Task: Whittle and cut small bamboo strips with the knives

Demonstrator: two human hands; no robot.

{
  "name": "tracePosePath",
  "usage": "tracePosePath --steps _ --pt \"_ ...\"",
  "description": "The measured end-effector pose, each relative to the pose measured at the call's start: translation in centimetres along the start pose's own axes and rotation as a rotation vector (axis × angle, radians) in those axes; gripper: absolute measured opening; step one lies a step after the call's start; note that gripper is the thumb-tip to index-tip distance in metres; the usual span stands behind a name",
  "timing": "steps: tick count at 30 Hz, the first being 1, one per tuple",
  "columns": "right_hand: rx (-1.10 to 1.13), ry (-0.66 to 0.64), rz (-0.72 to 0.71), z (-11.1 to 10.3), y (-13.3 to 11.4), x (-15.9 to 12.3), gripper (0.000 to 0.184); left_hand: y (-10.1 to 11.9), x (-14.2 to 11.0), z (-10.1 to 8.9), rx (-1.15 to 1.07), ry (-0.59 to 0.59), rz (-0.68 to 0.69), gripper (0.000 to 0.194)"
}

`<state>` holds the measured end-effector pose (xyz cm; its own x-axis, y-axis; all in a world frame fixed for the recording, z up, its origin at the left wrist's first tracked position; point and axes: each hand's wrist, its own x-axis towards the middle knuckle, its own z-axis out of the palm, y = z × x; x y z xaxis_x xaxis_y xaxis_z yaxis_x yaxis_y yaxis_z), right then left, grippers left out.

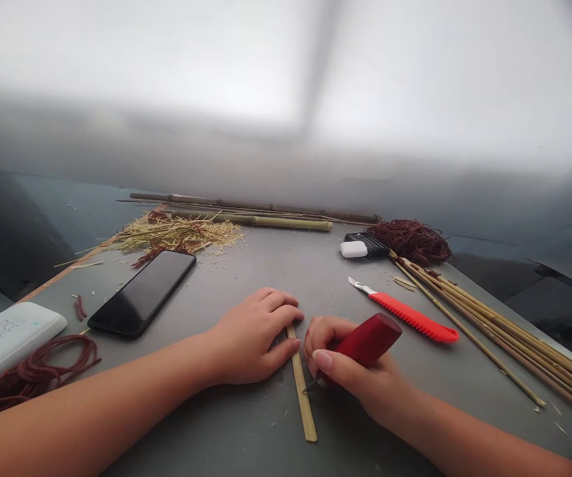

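Head view: the left hand (266,338) lay palm-down over the far end of a flat, pale-tan bamboo strip (307,417), index finger and thumb at it; couldn't tell if it was pinched or only pressed down. Strip lay on the grey tabletop (286,258), front and centre, near end bare and pointing at the wearer.

Right hand (345,371) was clamped around a chunky dark-red tool handle (372,338), thumb and fingers closed on it. Its thin dark tip pointed down-left at the strip's face; contact too fine to confirm.

Right side: a red-orange ribbed-handle knife with a silver blade (409,315), a bundle of thin tan canes (504,324) beyond it, and a white rounded plastic case (354,249) near a brown tangle of cord (409,240).

Left side: a black glass-faced phone (144,291), a white power bank with a digit readout (12,338), brown cord loops (42,368) beside it. Yellowish shavings (191,232) were heaped behind the phone; a green-tan bamboo pole (290,223) lay at the back.
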<state>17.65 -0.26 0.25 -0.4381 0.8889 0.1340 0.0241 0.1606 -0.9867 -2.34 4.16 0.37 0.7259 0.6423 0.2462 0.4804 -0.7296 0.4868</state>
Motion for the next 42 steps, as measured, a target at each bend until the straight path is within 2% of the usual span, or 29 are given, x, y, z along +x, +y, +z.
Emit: tracePosePath --steps 9,19,24,27,31,35,38,42 --pt "0.028 0.023 -0.003 0.1 0.0 0.3 0.034 0.0 0.0 0.1 -0.012 0.022 0.011 0.022" --pt "0.075 0.031 0.029 -0.1 0.5 0.2 0.025 0.1 0.0 -0.1 -0.016 0.009 0.007 0.023" --pt "0.015 0.047 0.026 0.0 0.3 0.2 0.018 0.2 0.1 -0.1 -0.022 0.016 0.0 0.02" --pt "-0.119 0.051 -0.035 0.0 -0.4 0.1 0.018 -0.1 0.1 0.1 -0.07 0.041 -0.011 0.024" --pt "-0.443 0.012 -0.232 0.2 -2.1 -0.1 0.02 -0.8 0.3 0.2 -0.216 0.193 -0.105 0.024" --pt "-0.578 -0.001 -0.375 0.6 -2.9 -0.4 0.02 -1.1 0.8 -0.4 -0.403 0.286 -0.326 0.022" --pt "-0.588 0.005 -0.352 0.6 -2.8 -0.4 0.021 -1.0 0.9 -0.8 -0.492 0.301 -0.424 0.024" --pt "-0.561 -0.013 -0.227 0.4 -2.8 -0.3 0.024 -0.9 1.0 -1.0 -0.532 0.322 -0.444 0.026"
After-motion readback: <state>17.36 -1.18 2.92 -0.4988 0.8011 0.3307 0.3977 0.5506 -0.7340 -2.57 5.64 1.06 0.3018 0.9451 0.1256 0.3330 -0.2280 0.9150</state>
